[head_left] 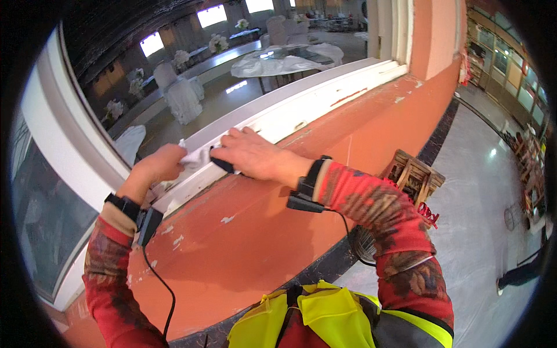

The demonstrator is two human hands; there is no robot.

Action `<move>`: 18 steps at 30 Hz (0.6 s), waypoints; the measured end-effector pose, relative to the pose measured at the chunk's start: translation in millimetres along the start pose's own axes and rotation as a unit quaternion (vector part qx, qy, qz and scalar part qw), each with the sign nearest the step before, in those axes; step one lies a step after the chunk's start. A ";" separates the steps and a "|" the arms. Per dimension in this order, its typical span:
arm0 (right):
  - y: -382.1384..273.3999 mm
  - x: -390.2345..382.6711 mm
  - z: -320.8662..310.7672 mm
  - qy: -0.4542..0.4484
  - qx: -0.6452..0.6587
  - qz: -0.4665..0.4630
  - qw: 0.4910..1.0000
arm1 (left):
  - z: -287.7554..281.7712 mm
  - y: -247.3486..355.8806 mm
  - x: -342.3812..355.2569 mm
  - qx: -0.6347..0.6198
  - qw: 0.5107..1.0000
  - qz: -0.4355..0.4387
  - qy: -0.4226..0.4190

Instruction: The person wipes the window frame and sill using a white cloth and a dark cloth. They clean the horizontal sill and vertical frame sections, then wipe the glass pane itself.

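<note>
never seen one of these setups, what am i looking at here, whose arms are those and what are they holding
No robot here: those are the camera wearer's own arms, in red patterned sleeves. The single picture comes from a wide fisheye camera on their head, looking down, so straight edges bend. Their left hand grips a crumpled white cloth lying on the scuffed white window frame, above an orange-red painted wall. Their right hand is beside it, with a small black object at its thumb side; I can't tell what that is.
</note>
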State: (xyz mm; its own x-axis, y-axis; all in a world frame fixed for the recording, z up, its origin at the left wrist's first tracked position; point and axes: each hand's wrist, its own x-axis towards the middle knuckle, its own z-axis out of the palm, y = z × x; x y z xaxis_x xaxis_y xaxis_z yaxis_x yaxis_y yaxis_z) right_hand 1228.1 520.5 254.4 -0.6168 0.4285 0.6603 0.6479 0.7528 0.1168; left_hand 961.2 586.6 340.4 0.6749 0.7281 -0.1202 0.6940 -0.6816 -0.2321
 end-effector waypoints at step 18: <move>49.5 -81.9 -71.7 0.068 0.044 0.081 0.993 | -4.9 14.9 17.4 0.004 0.999 -0.041 -0.025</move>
State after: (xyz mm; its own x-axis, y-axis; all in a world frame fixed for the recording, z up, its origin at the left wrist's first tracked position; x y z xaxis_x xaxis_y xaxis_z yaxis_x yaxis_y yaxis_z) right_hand 1342.7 486.8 259.4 -0.4377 0.4797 0.7605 0.6882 0.7230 -0.0600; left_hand 984.5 588.8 339.6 0.6021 0.7844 -0.1486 0.7446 -0.6189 -0.2499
